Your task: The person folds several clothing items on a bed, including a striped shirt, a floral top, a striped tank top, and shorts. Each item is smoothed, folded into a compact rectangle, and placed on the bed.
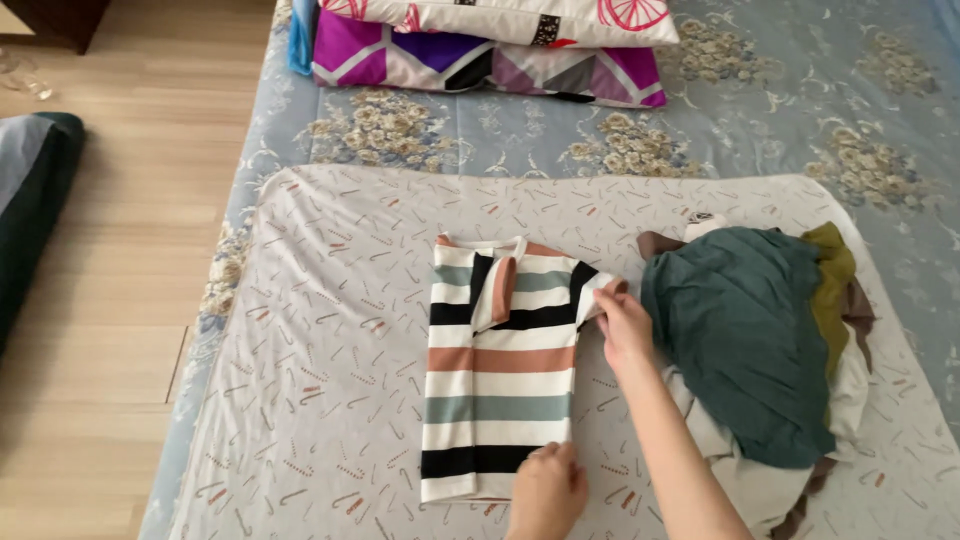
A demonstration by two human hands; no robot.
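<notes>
A striped shirt (500,370) with white, black, rust and grey-green bands lies on a light patterned cloth (330,330), its sides folded in to a narrow rectangle. My left hand (547,492) pinches the shirt's lower right corner at the hem. At the upper right shoulder edge, my right hand (622,325) holds the folded sleeve. Both hands are closed on the fabric.
A heap of clothes (750,340), dark green on top with olive and cream pieces beneath, lies just right of the shirt. Colourful pillows (480,55) rest at the head of the floral bedsheet (800,110). Wooden floor (130,250) runs along the left.
</notes>
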